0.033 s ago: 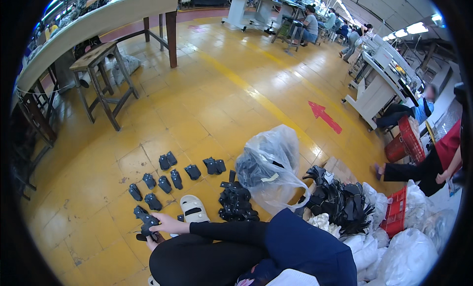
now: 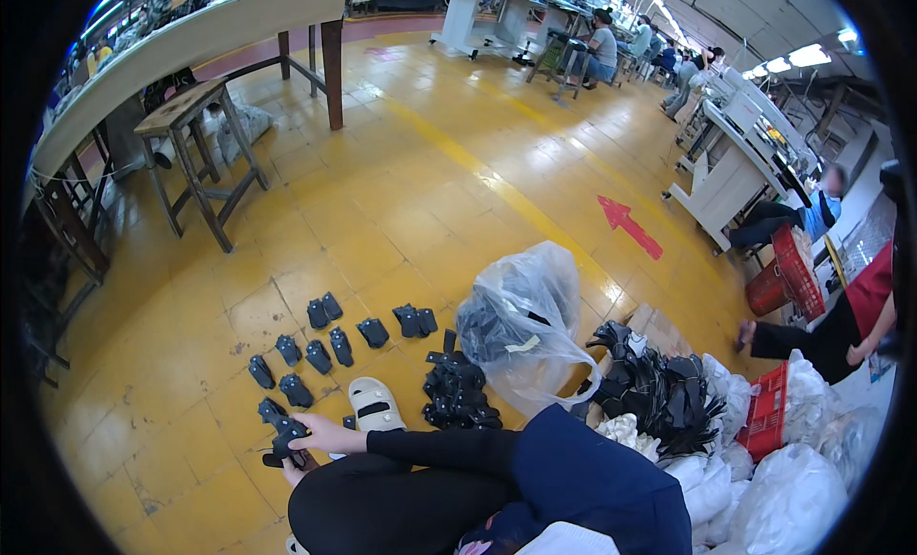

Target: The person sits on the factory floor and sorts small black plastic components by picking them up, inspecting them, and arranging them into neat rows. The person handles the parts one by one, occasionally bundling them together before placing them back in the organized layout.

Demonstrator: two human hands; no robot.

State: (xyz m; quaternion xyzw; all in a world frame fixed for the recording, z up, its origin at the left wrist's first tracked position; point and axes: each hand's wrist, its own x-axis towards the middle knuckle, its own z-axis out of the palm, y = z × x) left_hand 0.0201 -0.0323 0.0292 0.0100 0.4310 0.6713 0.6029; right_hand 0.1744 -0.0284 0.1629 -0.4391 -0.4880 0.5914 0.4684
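My right hand (image 2: 330,434) reaches across from the right in a black sleeve, its fingers closed on a bundle of flat black pieces (image 2: 286,436) with small shiny dots. Under it, partly hidden by my black-clad knee, my left hand (image 2: 295,474) grips the lower end of the same bundle. Just beyond lie several similar small black bundles (image 2: 296,390), spread over the yellow floor. A denser heap of black pieces (image 2: 460,393) sits to the right, past a cream clog (image 2: 376,405).
A clear plastic bag (image 2: 525,316) with dark contents stands beside the heap. Black strips (image 2: 659,393), white bags (image 2: 788,498) and a red crate (image 2: 764,416) crowd the right. A wooden stool (image 2: 186,125) and a long table (image 2: 191,53) stand far left. Another person (image 2: 821,326) is at the right.
The foot of the person at the right has shifted slightly to the right. My hands and the black bundle have hardly moved.
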